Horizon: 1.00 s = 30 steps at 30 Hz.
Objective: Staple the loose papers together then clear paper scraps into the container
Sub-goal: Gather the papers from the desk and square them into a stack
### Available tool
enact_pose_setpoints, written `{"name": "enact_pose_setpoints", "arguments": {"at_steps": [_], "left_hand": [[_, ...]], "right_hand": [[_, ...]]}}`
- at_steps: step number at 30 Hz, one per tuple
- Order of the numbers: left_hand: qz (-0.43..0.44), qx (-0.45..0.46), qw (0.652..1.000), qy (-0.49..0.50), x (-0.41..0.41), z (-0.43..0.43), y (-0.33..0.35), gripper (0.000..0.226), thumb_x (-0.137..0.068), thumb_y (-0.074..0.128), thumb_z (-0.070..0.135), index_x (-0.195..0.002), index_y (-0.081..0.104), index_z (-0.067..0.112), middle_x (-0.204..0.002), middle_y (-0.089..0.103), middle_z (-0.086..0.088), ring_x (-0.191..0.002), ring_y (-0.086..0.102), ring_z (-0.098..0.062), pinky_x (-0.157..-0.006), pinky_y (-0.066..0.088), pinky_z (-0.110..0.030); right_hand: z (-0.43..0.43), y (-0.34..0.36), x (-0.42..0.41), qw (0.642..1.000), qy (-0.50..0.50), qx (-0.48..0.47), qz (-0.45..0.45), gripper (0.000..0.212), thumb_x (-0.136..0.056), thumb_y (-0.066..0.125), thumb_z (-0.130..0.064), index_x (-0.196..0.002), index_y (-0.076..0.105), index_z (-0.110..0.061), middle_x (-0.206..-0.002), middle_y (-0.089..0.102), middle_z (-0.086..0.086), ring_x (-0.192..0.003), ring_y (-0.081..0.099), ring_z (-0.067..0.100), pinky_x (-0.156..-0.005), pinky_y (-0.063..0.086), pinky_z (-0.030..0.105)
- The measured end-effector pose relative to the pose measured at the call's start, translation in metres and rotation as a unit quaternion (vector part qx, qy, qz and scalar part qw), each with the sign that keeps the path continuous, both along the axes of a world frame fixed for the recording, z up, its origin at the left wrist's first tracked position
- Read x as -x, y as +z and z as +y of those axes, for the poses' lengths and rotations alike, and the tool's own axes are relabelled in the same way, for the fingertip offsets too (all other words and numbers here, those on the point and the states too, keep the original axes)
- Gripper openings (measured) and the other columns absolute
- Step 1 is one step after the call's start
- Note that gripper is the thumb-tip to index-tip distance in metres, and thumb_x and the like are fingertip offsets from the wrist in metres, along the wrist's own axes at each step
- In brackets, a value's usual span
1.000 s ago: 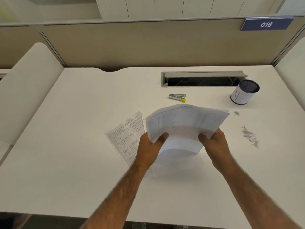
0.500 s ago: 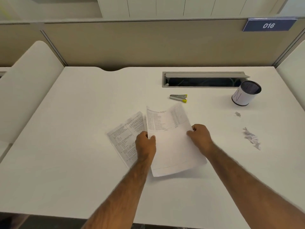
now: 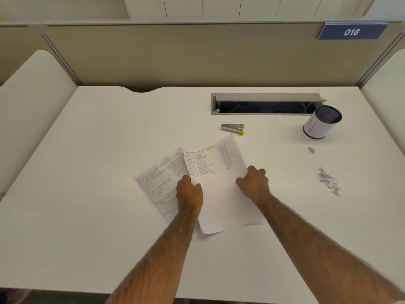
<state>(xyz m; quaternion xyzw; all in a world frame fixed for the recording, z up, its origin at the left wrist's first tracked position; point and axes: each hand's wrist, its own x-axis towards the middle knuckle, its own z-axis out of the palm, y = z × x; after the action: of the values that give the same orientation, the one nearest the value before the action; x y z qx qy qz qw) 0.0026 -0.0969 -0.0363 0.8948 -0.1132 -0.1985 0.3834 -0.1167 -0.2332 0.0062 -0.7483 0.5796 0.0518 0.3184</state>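
Note:
A printed sheet [image 3: 221,189] lies flat on the white desk [image 3: 87,172], partly overlapping a second printed sheet [image 3: 160,183] on its left. My left hand [image 3: 189,193] grips the top sheet's left edge, fingers curled. My right hand [image 3: 254,183] grips its right edge, knuckles up. A silver stapler with yellow ends [image 3: 233,129] lies just beyond the papers. A pile of white paper scraps [image 3: 328,181] sits to the right, with a small grey speck pile [image 3: 311,150] above it. A white cup-shaped container [image 3: 321,122] with a dark mesh inside stands at the back right.
An open cable slot [image 3: 263,104] is set in the desk behind the stapler. Beige partition walls close the back and sides. A blue sign reading 016 [image 3: 351,31] hangs at the upper right.
The top sheets were lifted and bent between both hands a second ago. They now lie flat on the desk over the other sheet, and both hands have come down with them.

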Motion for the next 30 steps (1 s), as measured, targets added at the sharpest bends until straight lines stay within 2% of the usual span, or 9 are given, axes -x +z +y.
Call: {"name": "enact_pose_setpoints", "arguments": {"at_steps": [4,7,11,17,20,23,26,28,30], "left_hand": [[-0.012,-0.021,1.000,-0.014,0.001,-0.001,-0.001,0.019,-0.096,0.064,0.009,-0.113,0.060,0.002,-0.112,0.067,-0.013,-0.099,0.065,-0.026,-0.083,0.059,-0.039],[-0.015,-0.032,0.999,-0.016,0.001,-0.002,-0.001,0.022,-0.096,0.064,0.010,-0.117,0.059,0.002,-0.114,0.067,-0.013,-0.096,0.064,-0.024,-0.081,0.059,-0.037],[-0.013,-0.037,0.999,-0.017,0.001,-0.002,0.000,0.023,-0.097,0.063,0.010,-0.117,0.059,0.001,-0.115,0.067,-0.014,-0.093,0.062,-0.021,-0.076,0.055,-0.032],[-0.009,-0.034,0.999,-0.023,0.002,-0.001,0.002,0.019,-0.096,0.063,0.008,-0.114,0.059,0.001,-0.112,0.067,-0.013,-0.089,0.060,-0.018,-0.068,0.049,-0.028],[-0.005,-0.026,0.999,-0.028,0.001,0.001,0.002,0.020,-0.096,0.064,0.008,-0.114,0.059,0.001,-0.112,0.066,-0.013,-0.094,0.063,-0.021,-0.073,0.056,-0.033],[-0.006,-0.017,0.999,-0.032,0.001,0.002,0.002,0.018,-0.095,0.065,0.008,-0.111,0.059,0.002,-0.111,0.067,-0.013,-0.097,0.065,-0.025,-0.081,0.060,-0.039],[-0.001,-0.006,0.999,-0.037,0.000,0.003,0.001,0.016,-0.094,0.065,0.009,-0.109,0.059,0.005,-0.111,0.067,-0.012,-0.096,0.065,-0.024,-0.081,0.059,-0.038],[0.011,-0.001,0.999,-0.044,-0.001,0.005,0.001,0.019,-0.095,0.066,0.015,-0.112,0.060,0.008,-0.113,0.067,-0.010,-0.099,0.065,-0.024,-0.086,0.061,-0.041],[-0.002,0.018,0.999,-0.049,-0.001,0.009,0.002,0.025,-0.095,0.070,0.024,-0.116,0.062,0.012,-0.114,0.067,-0.006,-0.100,0.066,-0.022,-0.087,0.061,-0.040]], "right_hand": [[-0.002,0.001,0.005,0.999,-0.036,-0.004,-0.002,0.044,-0.089,0.058,-0.025,-0.128,0.050,-0.006,-0.130,0.044,0.018,-0.120,0.047,0.040,-0.093,0.049,0.044],[-0.003,0.000,0.006,0.999,-0.036,-0.003,0.008,0.046,-0.086,0.060,-0.029,-0.127,0.052,-0.009,-0.127,0.053,0.016,-0.116,0.053,0.037,-0.094,0.051,0.042],[-0.010,0.001,0.006,0.994,-0.064,-0.043,-0.072,0.038,-0.085,0.063,-0.027,-0.115,0.056,-0.005,-0.116,0.064,0.013,-0.102,0.062,0.032,-0.078,0.050,0.032],[-0.019,0.001,0.011,0.953,-0.117,-0.193,-0.203,0.046,-0.082,0.077,-0.039,-0.107,0.065,-0.003,-0.104,0.072,0.011,-0.092,0.070,0.030,-0.080,0.059,0.039],[-0.023,0.006,0.020,0.915,-0.134,-0.286,-0.251,0.040,-0.083,0.077,-0.040,-0.103,0.073,-0.005,-0.097,0.078,0.010,-0.084,0.074,0.025,-0.068,0.056,0.032],[-0.026,0.006,0.028,0.897,-0.132,-0.308,-0.289,0.030,-0.087,0.075,-0.029,-0.097,0.070,-0.001,-0.095,0.076,0.012,-0.074,0.071,0.022,-0.060,0.053,0.027],[-0.022,0.004,0.031,0.923,-0.103,-0.247,-0.275,0.008,-0.086,0.064,-0.001,-0.091,0.063,0.004,-0.092,0.067,0.021,-0.078,0.065,0.031,-0.069,0.053,0.036],[-0.018,0.005,0.033,0.942,-0.087,-0.197,-0.256,0.010,-0.080,0.054,0.007,-0.086,0.062,0.007,-0.085,0.061,0.021,-0.075,0.059,0.028,-0.067,0.046,0.038],[-0.015,0.010,0.037,0.940,-0.083,-0.185,-0.274,0.017,-0.079,0.052,0.007,-0.092,0.064,0.010,-0.085,0.061,0.023,-0.075,0.059,0.028,-0.067,0.046,0.039]]}}
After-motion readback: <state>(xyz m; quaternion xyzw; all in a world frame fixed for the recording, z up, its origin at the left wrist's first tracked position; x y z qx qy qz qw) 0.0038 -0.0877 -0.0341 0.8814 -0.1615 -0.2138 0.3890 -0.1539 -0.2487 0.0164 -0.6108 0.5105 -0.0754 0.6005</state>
